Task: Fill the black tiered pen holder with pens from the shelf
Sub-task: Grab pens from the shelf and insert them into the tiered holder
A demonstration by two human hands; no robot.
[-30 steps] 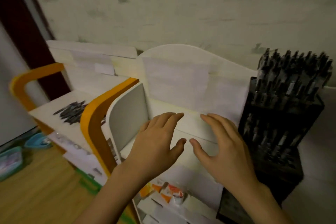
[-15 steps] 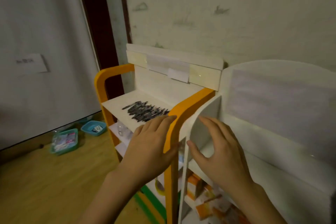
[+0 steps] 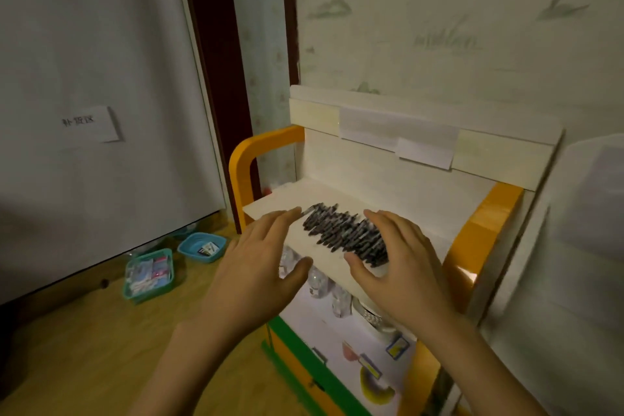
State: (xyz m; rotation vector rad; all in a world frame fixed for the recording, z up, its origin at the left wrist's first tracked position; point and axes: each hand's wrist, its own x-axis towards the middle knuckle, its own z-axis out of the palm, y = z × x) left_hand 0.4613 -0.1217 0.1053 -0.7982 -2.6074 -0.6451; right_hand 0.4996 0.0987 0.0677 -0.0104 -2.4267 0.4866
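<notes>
Head cam, looking down at my two hands over the top shelf. My left hand (image 3: 260, 267) is spread out, fingers straight and a bit fanned, holding nothing, with the fingertips right at the left end of the pile of pens (image 3: 341, 233). Can't really tell if they're touching the first pen or just short of it, it's blurry there. My right hand (image 3: 401, 263) is also open and flat-ish, palm down, over the right end of the pile so it hides the pens there; thumb sticks out toward the left hand. Not gripping anything as far as I can see.

The pens are dark, laid side by side in a loose slanted row on the white shelf top (image 3: 270, 204), roughly in the middle of it. The shelf unit has orange rounded side rails (image 3: 241, 159) and a white back panel (image 3: 422, 132) with pale paper labels stuck on it. The level under the top one has some clear bottles (image 3: 319, 284), and lower down there's colourful stuff I can't make out.

On the wooden floor to the left sit a green basket (image 3: 148, 275) and a blue basket (image 3: 202, 246), just beside each other, near a white door with a paper note (image 3: 89, 123) on it.
</notes>
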